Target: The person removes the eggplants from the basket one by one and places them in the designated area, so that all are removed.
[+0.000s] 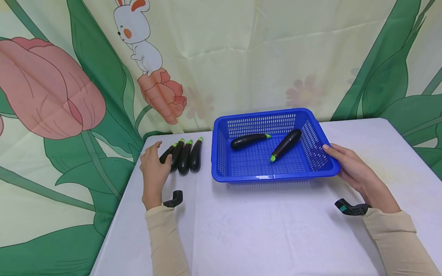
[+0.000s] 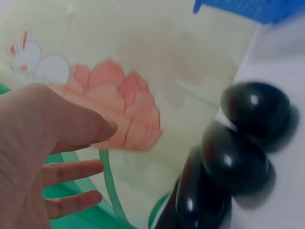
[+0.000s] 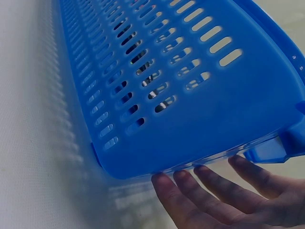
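Observation:
A blue plastic basket (image 1: 253, 178) with slotted walls holds two dark eggplants, one (image 1: 249, 141) lying sideways and another (image 1: 287, 145) slanted. My right hand (image 1: 357, 170) grips the basket's right side, thumb on the rim and fingers outside, against the wall in the right wrist view. Several more eggplants (image 1: 195, 156) lie side by side left of the basket, green stem ends pointing away. Beside the leftmost one (image 1: 167, 153), my left hand (image 1: 154, 170) is spread with thumb and fingers apart. The left wrist view shows a gap between this hand (image 2: 33, 143) and the eggplants (image 2: 233, 155).
A white-covered table (image 1: 248, 234) carries everything. Behind it hangs a curtain (image 1: 238, 69) printed with flowers, leaves and a rabbit, close to the table's back edge. Black wrist devices (image 1: 352, 208) sit at both sleeves.

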Tool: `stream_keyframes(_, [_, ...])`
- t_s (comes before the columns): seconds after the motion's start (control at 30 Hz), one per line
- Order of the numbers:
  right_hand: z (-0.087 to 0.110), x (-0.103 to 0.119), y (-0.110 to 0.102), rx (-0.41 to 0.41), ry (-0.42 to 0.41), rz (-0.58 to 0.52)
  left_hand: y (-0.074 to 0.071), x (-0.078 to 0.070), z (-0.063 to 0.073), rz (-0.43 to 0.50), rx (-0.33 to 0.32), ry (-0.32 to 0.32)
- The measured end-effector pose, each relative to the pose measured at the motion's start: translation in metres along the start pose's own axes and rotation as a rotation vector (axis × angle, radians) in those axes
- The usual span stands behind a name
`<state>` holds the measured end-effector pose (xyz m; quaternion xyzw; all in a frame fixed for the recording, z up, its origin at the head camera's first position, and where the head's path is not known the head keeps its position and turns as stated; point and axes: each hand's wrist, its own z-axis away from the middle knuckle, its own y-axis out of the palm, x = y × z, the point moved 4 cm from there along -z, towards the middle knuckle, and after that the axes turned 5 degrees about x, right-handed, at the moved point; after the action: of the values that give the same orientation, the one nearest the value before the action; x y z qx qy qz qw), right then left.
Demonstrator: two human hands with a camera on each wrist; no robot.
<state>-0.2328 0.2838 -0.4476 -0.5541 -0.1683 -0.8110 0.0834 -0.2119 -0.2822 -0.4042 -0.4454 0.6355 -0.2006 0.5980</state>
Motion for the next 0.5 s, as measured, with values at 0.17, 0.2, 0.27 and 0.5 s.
stream_keyframes(0.17, [-0.001, 0.0, 0.0, -0.003, 0.004, 0.017, 0.011, -0.028, 0.001, -0.016, 0.025, 0.086])
stream_keyframes(0.2, [-0.001, 0.0, 0.0, -0.003, 0.005, 0.02, 0.014, -0.033, 0.001, -0.017, 0.037, 0.102])
stream_keyframes(0.27, [-0.001, 0.0, 0.0, -0.005, 0.009, 0.03, 0.02, -0.044, 0.002, -0.021, 0.059, 0.131])
stream_keyframes(0.5, [-0.001, -0.001, 0.0, -0.005, 0.006, 0.046, 0.035, -0.069, 0.005, -0.034, 0.076, 0.215])
